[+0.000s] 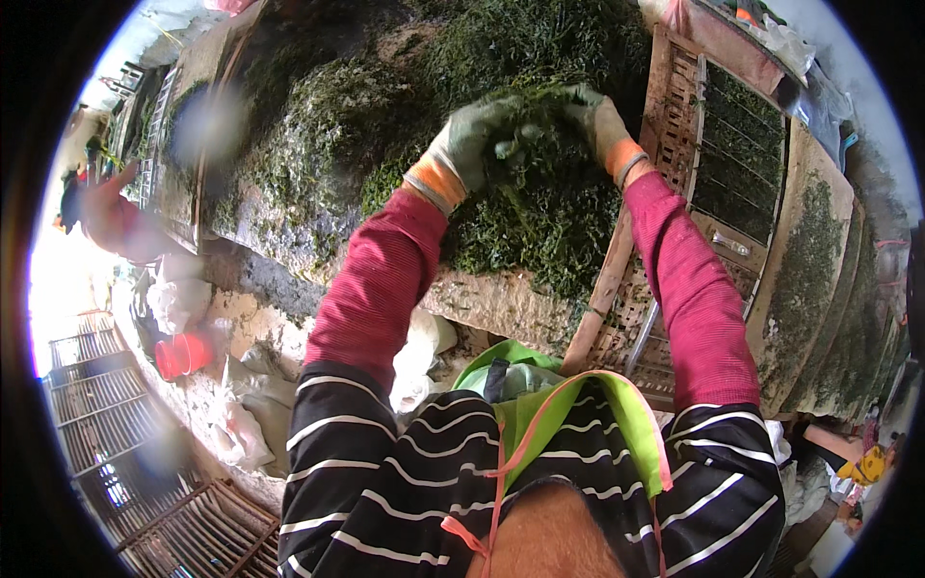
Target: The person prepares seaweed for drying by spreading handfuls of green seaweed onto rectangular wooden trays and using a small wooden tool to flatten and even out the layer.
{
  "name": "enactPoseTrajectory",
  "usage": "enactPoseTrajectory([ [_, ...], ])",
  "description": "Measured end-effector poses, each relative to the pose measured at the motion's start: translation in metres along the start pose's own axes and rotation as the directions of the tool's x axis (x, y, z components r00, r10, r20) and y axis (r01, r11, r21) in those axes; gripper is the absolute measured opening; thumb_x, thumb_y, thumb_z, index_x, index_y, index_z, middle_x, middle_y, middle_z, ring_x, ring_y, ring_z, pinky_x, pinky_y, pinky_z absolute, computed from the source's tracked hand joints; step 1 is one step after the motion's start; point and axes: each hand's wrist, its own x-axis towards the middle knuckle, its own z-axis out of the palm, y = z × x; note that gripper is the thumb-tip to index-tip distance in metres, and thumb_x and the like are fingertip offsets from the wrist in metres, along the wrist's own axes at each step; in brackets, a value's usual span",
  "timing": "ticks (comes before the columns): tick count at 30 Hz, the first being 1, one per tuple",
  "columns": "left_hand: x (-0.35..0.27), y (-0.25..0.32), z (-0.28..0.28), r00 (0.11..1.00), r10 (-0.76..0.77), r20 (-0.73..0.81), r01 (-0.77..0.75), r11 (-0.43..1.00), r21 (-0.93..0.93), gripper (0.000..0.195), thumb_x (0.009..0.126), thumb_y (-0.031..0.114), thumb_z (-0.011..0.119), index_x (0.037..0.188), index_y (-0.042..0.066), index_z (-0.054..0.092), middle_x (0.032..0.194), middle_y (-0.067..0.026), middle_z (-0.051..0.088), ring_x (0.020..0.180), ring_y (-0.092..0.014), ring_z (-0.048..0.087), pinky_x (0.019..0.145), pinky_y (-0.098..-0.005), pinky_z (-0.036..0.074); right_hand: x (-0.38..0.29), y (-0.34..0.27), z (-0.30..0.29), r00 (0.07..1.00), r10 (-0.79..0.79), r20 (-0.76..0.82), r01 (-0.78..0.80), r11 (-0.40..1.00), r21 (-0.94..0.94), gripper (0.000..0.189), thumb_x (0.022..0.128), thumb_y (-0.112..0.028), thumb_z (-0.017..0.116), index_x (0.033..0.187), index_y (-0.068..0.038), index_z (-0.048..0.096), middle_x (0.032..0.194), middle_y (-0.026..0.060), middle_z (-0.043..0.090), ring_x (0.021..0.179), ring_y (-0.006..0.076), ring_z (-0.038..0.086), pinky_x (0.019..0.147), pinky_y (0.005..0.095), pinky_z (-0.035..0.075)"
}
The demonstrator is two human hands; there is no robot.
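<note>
My left hand (473, 141), in a grey-green work glove with an orange cuff, is curled around the left side of a clump of dark green leaves (538, 123). My right hand (600, 119), gloved the same way, grips the clump from the right, its fingertips partly hidden among the strands. Below the hands, a heap of loose dark green leafy matter (542, 238) spreads over a pale, stained worktop (498, 292). Behind and to the left lies a larger mound of leaves (325, 123). Whether the leaves are tea or another plant, I cannot tell.
To the right stands a wooden-framed slatted rack (603, 307) beside a wire-covered panel (741, 144) with leaves. A red bucket (184, 354) and white plastic bags (246, 412) sit lower left, near a metal grating (101, 404). Another person's arm (115, 202) shows at far left.
</note>
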Motion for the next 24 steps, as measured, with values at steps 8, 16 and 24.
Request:
enactPoseTrajectory([
  [8, -0.018, 0.083, -0.004, 0.988, -0.103, 0.113, 0.082, 0.980, 0.180, 0.039, 0.107, 0.029, 0.046, 0.133, 0.002, 0.055, 0.074, 0.0049, 0.053, 0.044, -0.002, 0.037, 0.044, -0.0226, 0.036, 0.027, -0.032, 0.077, 0.917, -0.233, 0.322, 0.360, 0.831, -0.423, 0.061, 0.098, -0.011, 0.064, 0.154, -0.008, 0.039, 0.125, 0.0103, 0.069, 0.101, 0.0161, 0.068, 0.091, 0.0369, 0.057],
  [16, -0.042, 0.200, 0.042, 0.951, 0.095, 0.294, -0.170, 0.955, 0.242, 0.022, 0.104, 0.032, 0.046, 0.093, 0.014, 0.052, 0.061, 0.0083, 0.038, 0.049, -0.006, 0.032, 0.048, -0.0240, 0.030, -0.005, 0.082, 0.083, 0.964, 0.248, -0.091, -0.195, 0.436, -0.879, 0.032, 0.097, -0.019, 0.055, 0.125, -0.009, 0.067, 0.098, 0.0114, 0.074, 0.084, 0.0266, 0.071, 0.080, 0.0406, 0.058],
  [24, -0.071, 0.176, 0.037, 0.938, 0.339, -0.072, -0.315, 0.921, 0.227, 0.019, 0.099, 0.030, 0.057, 0.090, 0.014, 0.062, 0.065, 0.0030, 0.053, 0.047, -0.009, 0.042, 0.042, -0.0255, 0.034, -0.060, -0.021, 0.083, 0.954, 0.227, 0.198, -0.101, 0.861, -0.498, 0.055, 0.097, -0.019, 0.067, 0.149, -0.008, 0.050, 0.148, 0.0137, 0.055, 0.132, 0.0263, 0.055, 0.105, 0.0358, 0.047],
])
